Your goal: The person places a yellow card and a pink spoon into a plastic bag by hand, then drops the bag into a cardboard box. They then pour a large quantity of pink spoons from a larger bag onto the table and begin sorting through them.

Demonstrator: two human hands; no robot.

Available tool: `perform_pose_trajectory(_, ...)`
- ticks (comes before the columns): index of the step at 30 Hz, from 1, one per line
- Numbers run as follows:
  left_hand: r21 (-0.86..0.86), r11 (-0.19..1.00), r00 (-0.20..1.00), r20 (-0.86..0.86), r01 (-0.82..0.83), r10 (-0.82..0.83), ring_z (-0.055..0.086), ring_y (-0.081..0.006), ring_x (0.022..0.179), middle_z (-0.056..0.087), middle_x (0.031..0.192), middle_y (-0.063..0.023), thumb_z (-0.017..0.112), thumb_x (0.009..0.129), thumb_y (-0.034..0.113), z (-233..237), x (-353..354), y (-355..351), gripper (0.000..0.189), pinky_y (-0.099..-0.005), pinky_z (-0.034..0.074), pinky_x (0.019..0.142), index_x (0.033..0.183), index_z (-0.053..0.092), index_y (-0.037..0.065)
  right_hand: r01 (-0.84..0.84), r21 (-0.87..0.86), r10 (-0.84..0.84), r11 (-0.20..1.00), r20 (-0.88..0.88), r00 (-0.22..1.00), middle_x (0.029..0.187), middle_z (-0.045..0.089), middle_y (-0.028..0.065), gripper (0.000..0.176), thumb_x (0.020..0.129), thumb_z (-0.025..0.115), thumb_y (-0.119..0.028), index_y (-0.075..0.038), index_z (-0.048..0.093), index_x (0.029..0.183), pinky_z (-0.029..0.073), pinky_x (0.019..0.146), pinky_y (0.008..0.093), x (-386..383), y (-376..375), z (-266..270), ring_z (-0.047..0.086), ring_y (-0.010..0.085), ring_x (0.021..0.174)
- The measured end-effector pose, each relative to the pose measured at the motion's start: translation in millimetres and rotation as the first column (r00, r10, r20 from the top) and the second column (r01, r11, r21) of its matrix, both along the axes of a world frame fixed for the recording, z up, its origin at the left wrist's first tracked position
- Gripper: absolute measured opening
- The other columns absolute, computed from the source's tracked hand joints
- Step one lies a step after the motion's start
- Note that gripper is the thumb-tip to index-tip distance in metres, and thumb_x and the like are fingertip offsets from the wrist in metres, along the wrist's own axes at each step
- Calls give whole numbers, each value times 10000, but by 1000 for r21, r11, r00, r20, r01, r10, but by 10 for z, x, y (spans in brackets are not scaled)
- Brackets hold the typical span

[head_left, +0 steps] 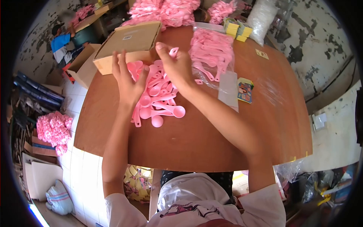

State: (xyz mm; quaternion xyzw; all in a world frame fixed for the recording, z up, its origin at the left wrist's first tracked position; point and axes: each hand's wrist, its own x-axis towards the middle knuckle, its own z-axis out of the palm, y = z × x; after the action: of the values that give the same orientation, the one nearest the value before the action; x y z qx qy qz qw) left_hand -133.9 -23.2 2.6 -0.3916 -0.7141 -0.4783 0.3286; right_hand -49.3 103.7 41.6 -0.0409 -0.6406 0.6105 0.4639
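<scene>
A loose pile of pink plastic measuring spoons [155, 90] lies on the brown table in front of me. My left hand [129, 81] is at the pile's left side, fingers stretched and thumb apart; pink spoons show between thumb and fingers, and none looks gripped. Over the pile's right side, my right hand [177, 68] is closed with its thumb raised. The end of a pink spoon handle [174, 52] sticks out of that fist; the rest of it is hidden. Right of this hand lies a clear plastic bag full of pink spoons [212, 47].
A cardboard box [126, 39] stands behind the pile. Yellow card stacks [237, 28], a colourful card pack [245, 90] and a pale strip [228, 89] are on the table [181, 147]. More pink bags [162, 13] sit at the back. Another person [62, 43] is at far left.
</scene>
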Motion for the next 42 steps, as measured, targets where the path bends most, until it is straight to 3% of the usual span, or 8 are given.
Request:
perform_pose_trajectory(2,-7,956,948,129,294,-291,390,-360,1343,381,1449,-234,732,847,224,57,162,44,734,-460,331,1106,1446,370,1,-10,1,10,1000,-47,999,812,690,69,319,936,666,-229,66,693,1055,495,712,282,126,-62,22,628,110,759)
perform_pose_trajectory(4,82,658,592,365,749,-719,550,-269,1230,570,1311,-190,724,854,96,145,392,71,688,-383,423,1048,1441,379,2,-32,-44,31,998,-16,999,831,681,83,327,934,670,-244,71,685,1021,500,735,288,242,-113,-7,630,124,777)
perform_pose_trajectory(12,99,757,621,508,646,-597,650,-149,1014,700,1074,-122,610,954,25,232,515,11,278,-277,510,899,1214,580,-71,-56,306,-77,950,404,911,1068,672,193,326,923,634,-191,51,597,1138,483,937,410,1108,222,-81,615,271,1115)
perform_pose_trajectory(16,170,810,688,448,562,-571,692,-143,909,733,1005,-127,646,940,82,216,429,52,291,-283,548,819,1189,606,-62,105,846,-634,522,303,712,1106,609,303,438,813,578,-40,49,530,1239,482,911,457,1143,889,-511,594,443,1032)
perform_pose_trajectory(17,186,802,678,447,567,-584,691,-140,911,733,1004,-125,651,941,92,203,416,69,302,-282,548,810,1197,604,-62,-50,753,-591,657,555,585,1219,569,323,581,821,624,-130,44,456,1349,463,953,466,1043,1096,-544,570,451,1128)
perform_pose_trajectory(26,206,796,642,494,569,-586,654,-145,993,704,1055,-122,637,950,55,246,418,22,311,-283,515,899,1229,584,-71,-193,734,-696,651,679,232,1481,365,319,1076,742,730,-511,-12,197,1532,355,1120,405,352,1666,-445,389,424,1375)
perform_pose_trajectory(33,195,796,659,469,573,-588,681,-135,957,730,1020,-108,637,933,53,266,448,18,262,-297,526,905,1178,622,-40,-355,704,-692,615,698,184,1349,560,213,710,766,689,-501,-59,583,1312,462,1015,401,372,1579,-437,557,319,1236)
perform_pose_trajectory(42,166,804,662,487,570,-570,686,-128,928,732,1010,-93,649,923,55,230,458,36,257,-305,535,881,1165,631,-30,-409,566,-498,716,824,268,854,696,176,295,905,539,-258,-94,608,1141,524,567,436,451,1370,-437,684,315,660)
